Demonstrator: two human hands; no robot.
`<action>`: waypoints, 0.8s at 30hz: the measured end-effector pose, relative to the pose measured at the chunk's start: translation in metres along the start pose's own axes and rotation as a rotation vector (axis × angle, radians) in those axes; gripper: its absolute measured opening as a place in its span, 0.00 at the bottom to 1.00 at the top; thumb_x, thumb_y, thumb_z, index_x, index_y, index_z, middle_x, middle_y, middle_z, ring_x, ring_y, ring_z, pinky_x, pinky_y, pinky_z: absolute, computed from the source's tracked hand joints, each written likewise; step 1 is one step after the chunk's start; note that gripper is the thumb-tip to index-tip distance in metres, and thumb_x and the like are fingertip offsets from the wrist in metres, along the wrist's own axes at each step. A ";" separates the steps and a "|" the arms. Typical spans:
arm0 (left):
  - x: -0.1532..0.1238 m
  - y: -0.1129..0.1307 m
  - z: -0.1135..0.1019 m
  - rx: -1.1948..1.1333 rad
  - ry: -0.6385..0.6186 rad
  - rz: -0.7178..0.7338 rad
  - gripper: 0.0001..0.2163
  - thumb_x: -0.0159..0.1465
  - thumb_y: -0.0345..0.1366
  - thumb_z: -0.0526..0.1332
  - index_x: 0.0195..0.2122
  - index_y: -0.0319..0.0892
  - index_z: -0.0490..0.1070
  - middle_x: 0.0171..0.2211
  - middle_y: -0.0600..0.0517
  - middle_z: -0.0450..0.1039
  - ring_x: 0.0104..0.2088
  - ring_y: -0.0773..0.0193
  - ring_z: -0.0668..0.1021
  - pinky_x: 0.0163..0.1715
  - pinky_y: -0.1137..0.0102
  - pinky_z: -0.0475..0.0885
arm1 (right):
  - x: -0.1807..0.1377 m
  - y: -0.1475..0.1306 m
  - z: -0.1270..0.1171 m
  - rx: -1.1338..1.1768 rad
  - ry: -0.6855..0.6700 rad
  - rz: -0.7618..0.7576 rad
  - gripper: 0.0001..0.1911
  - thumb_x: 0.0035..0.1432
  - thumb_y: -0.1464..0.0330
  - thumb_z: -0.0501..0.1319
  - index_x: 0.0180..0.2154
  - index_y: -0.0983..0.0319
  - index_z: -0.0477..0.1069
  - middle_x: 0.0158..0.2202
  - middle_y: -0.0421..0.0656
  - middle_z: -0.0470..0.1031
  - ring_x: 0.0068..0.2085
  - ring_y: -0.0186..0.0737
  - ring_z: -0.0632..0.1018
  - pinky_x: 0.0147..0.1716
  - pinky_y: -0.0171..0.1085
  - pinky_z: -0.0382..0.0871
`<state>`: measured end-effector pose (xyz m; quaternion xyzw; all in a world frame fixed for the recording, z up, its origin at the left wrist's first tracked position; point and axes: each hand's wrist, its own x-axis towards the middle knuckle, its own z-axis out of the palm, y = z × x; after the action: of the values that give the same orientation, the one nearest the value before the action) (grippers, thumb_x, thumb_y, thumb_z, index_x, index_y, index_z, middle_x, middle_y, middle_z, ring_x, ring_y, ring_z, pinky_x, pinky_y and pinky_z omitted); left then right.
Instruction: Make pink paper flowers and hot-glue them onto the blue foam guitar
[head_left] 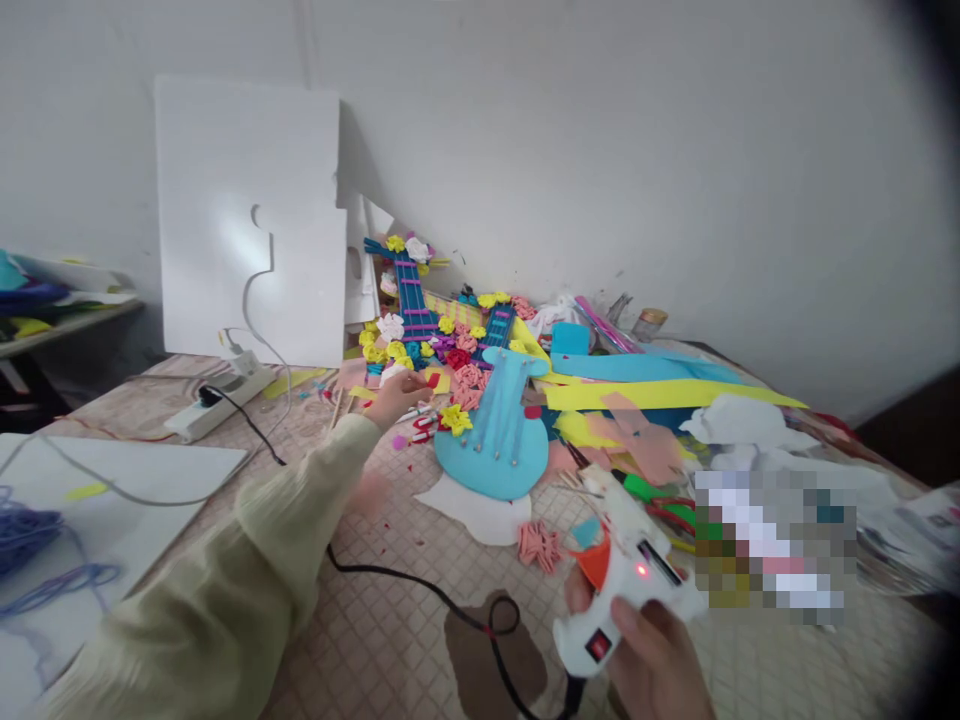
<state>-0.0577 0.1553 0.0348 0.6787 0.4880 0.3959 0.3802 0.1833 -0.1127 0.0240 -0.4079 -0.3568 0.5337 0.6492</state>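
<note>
My right hand (652, 640) grips a white hot glue gun (622, 600) with an orange trigger and a lit red light. Its black cord runs left across the table. My left hand (401, 397) reaches to the middle of the table, fingertips drawn together beside a small red piece (433, 380) on yellow paper. Whatever they pinch is too small to make out. Just right of it lies a light blue guitar-shaped cutout (495, 450) with strings, a yellow paper flower (455, 419) at its edge. A pink crepe flower (538, 546) lies in front.
Behind stand dark blue guitar necks (412, 290) among paper flowers. A white board (251, 220) leans on the wall. A power strip (217, 405) and blue yarn (30, 535) are at left. Yellow strips (675, 395), pink scraps (637, 440) and white cloth (742, 425) crowd the right.
</note>
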 end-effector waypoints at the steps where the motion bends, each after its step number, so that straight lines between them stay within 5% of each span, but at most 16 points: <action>1: -0.011 0.009 0.000 -0.048 -0.006 0.016 0.17 0.56 0.39 0.60 0.44 0.36 0.63 0.28 0.51 0.72 0.30 0.66 0.75 0.30 0.70 0.71 | 0.006 -0.004 0.003 0.037 -0.022 0.032 0.09 0.48 0.63 0.61 0.32 0.59 0.68 0.25 0.43 0.72 0.28 0.40 0.73 0.26 0.39 0.68; 5: -0.051 0.041 0.006 -0.187 -0.041 0.057 0.22 0.51 0.40 0.63 0.47 0.39 0.63 0.27 0.51 0.74 0.29 0.64 0.76 0.29 0.70 0.70 | 0.029 -0.022 0.012 0.092 -0.135 0.016 0.08 0.48 0.65 0.62 0.33 0.58 0.68 0.29 0.42 0.72 0.28 0.39 0.72 0.29 0.40 0.68; 12: -0.086 0.058 0.020 -0.216 -0.061 0.065 0.09 0.53 0.38 0.62 0.33 0.39 0.73 0.36 0.46 0.75 0.37 0.61 0.75 0.36 0.69 0.70 | 0.072 -0.041 0.014 0.103 -0.180 -0.030 0.12 0.44 0.68 0.62 0.35 0.56 0.67 0.25 0.40 0.68 0.29 0.40 0.71 0.23 0.38 0.65; 19: -0.097 0.062 0.042 -0.348 0.158 0.026 0.07 0.50 0.35 0.65 0.24 0.38 0.69 0.22 0.52 0.72 0.25 0.67 0.74 0.24 0.75 0.67 | 0.096 -0.032 0.001 0.190 -0.203 -0.129 0.09 0.47 0.62 0.58 0.29 0.60 0.65 0.17 0.37 0.59 0.22 0.34 0.65 0.20 0.35 0.61; 24: -0.103 0.052 0.060 -0.560 0.290 0.021 0.07 0.50 0.33 0.65 0.27 0.39 0.67 0.22 0.55 0.70 0.22 0.71 0.72 0.24 0.75 0.67 | 0.085 -0.003 -0.002 0.177 -0.313 0.109 0.13 0.48 0.61 0.59 0.35 0.62 0.66 0.16 0.35 0.60 0.19 0.31 0.62 0.18 0.32 0.58</action>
<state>-0.0063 0.0357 0.0408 0.4890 0.4021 0.6114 0.4748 0.2007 -0.0293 0.0280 -0.2799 -0.3825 0.6544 0.5892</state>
